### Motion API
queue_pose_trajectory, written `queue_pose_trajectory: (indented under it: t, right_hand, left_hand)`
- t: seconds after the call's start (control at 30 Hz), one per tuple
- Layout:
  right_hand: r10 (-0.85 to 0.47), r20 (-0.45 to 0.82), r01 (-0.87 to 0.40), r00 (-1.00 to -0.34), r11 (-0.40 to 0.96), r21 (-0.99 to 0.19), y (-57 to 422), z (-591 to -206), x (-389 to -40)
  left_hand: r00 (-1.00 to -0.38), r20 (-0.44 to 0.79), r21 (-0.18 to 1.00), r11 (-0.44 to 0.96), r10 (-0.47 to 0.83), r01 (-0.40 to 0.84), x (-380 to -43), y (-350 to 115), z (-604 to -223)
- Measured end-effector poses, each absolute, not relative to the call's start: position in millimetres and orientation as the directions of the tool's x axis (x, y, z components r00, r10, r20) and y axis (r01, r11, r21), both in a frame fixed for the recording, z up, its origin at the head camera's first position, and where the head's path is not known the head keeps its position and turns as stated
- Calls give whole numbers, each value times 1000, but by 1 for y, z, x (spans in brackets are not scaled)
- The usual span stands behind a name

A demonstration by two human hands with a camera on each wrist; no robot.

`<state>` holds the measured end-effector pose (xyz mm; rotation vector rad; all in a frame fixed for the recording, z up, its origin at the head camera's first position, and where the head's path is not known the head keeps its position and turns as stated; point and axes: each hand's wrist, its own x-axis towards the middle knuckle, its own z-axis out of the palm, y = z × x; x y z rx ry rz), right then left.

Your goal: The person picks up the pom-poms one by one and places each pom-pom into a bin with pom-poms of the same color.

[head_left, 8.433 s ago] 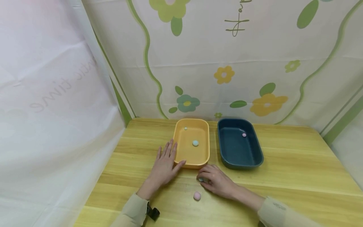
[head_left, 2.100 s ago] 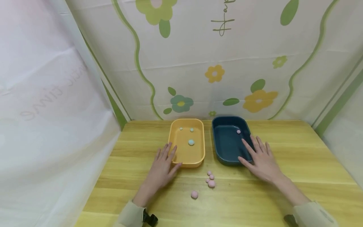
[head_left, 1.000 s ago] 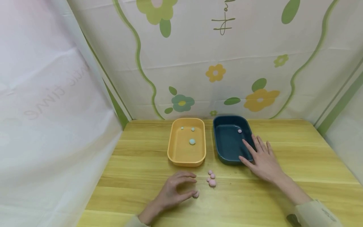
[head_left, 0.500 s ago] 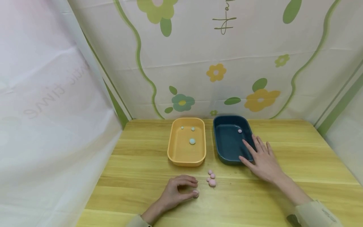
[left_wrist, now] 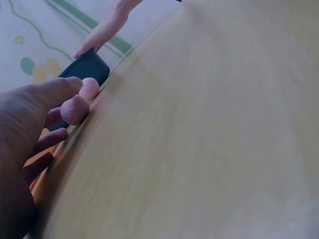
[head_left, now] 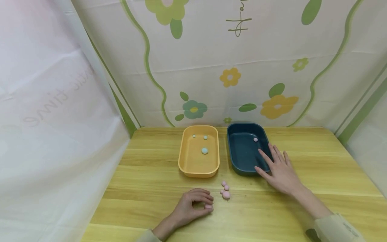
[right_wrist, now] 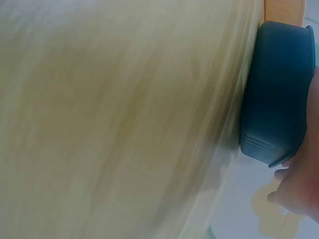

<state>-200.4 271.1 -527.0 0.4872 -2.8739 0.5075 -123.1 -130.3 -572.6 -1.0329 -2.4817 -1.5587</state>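
My left hand [head_left: 188, 207] is low at the centre of the table, thumb and fingers curled round a small pink ball [head_left: 208, 206]. In the left wrist view the same pink ball [left_wrist: 75, 110] sits between the thumb and a finger. Just right of this hand lies a cluster of several pink balls [head_left: 226, 195] of mixed sizes. My right hand [head_left: 282, 174] rests with spread fingers on the right side of the dark blue tray [head_left: 246, 171]. That tray contains one pink ball [head_left: 255, 139].
Left of the blue tray stands a yellow tray [head_left: 198, 174] with 3 pale green balls, the largest green ball [head_left: 204, 151] near its middle. Both sit on the wooden table [head_left: 145, 174] by its back edge. A patterned cloth [head_left: 196, 67] hangs behind.
My left hand has left the yellow tray's side and come down to the pink ball, its fingers closing round it. My right hand stays on the blue tray. Earlier, a second small green ball reached the yellow tray.
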Motion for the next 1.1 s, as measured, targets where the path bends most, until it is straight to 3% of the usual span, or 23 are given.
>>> queue_pose_trajectory:
  t: [0.27, 0.57, 0.87, 1.1]
  right_hand:
    - [-287, 222, -348, -932, 881, -321, 271, -527, -199]
    - [-285, 236, -353, -929, 872, -339, 271, -529, -199]
    - [-287, 230, -351, -930, 876, -330, 272, -529, -200]
    - [-286, 227, -349, -931, 878, -328, 271, -529, -200]
  left_hand:
    - [-739, 366, 713, 340, 565, 613, -123, -133, -571]
    - [-746, 392, 697, 355, 539, 623, -124, -132, -573]
    - [-690, 543, 646, 286, 478, 708, -130, -126, -565]
    - [-669, 587, 654, 220, 455, 724, -133, -119, -554]
